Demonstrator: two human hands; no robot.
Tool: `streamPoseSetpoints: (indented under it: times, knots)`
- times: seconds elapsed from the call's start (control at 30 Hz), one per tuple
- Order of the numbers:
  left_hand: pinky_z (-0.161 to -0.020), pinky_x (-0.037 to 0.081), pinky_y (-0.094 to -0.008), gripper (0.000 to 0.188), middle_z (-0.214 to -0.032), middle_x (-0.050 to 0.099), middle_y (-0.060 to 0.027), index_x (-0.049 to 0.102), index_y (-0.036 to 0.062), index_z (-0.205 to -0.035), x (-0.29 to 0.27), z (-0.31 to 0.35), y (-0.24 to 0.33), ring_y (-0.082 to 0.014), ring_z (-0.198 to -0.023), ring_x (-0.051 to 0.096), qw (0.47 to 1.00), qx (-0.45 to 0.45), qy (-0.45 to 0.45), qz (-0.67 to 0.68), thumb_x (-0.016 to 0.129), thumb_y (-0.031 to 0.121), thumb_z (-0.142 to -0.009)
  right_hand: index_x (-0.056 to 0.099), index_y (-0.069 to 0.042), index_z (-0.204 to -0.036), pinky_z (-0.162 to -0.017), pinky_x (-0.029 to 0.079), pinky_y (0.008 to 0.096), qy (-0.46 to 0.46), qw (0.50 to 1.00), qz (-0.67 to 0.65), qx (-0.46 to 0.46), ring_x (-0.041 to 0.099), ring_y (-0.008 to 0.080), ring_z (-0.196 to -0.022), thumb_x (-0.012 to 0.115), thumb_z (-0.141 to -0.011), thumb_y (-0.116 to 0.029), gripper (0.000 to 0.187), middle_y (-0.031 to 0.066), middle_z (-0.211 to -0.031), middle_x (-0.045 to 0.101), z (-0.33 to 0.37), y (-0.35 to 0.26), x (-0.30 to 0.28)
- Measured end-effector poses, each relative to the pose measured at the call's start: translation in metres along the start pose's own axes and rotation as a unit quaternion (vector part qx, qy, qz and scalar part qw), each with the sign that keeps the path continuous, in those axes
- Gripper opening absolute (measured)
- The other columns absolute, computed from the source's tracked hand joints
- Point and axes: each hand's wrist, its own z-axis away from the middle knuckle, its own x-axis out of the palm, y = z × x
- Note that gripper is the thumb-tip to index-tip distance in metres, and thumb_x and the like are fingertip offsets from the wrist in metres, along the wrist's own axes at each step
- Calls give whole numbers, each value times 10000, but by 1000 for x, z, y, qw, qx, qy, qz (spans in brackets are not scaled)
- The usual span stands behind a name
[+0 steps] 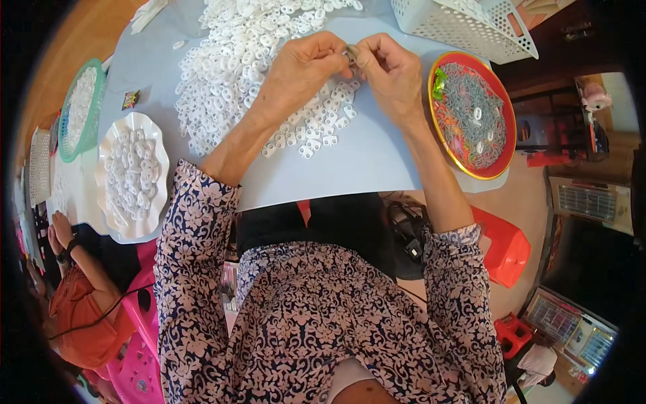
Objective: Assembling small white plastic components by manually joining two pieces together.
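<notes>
Above the far middle of the pale table point(323, 172), my left hand point(306, 71) and my right hand point(391, 73) meet fingertip to fingertip. Both are closed in a pinch around something small and dark between them, too hidden to name. Under and left of my left hand spreads a big heap of small white plastic pieces with holes point(222, 87). To the right of my right hand stands a red dish with a gold rim point(515, 128). It holds a mass of thin grey pieces point(481, 97), with several white pieces and a green wrapper point(439, 84) on top.
A scalloped white plate point(162, 151) of white pieces stands at the left, near a small colourful wrapper point(131, 99) and a filled teal basket point(101, 94). A white perforated basket point(437, 23) is at the back right. Another person's hands point(60, 230) rest at the table's left edge.
</notes>
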Motion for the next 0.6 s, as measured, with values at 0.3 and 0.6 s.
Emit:
streamPoseSetpoints:
  times: [0.3, 0.6]
  knots:
    - [-579, 375, -204, 98, -722, 653, -20, 620, 17, -833, -3, -2, -1, -39, -652, 512, 1000, -9, 12, 19, 570, 102, -833, 604, 9, -810, -523, 418, 191, 14, 997, -76, 2, 497, 36, -582, 597, -887, -110, 141, -17, -647, 571, -1, 3, 1]
    - [-553, 363, -208, 127, -715, 653, -22, 629, 25, -827, -1, 1, 1, -41, -619, 490, 999, -8, 23, -36, 558, 129, -841, 604, -2, -826, -525, 409, 192, -6, 999, -40, 17, 495, 41, -582, 589, -894, -96, 117, -19, -652, 563, 0, 2, 2]
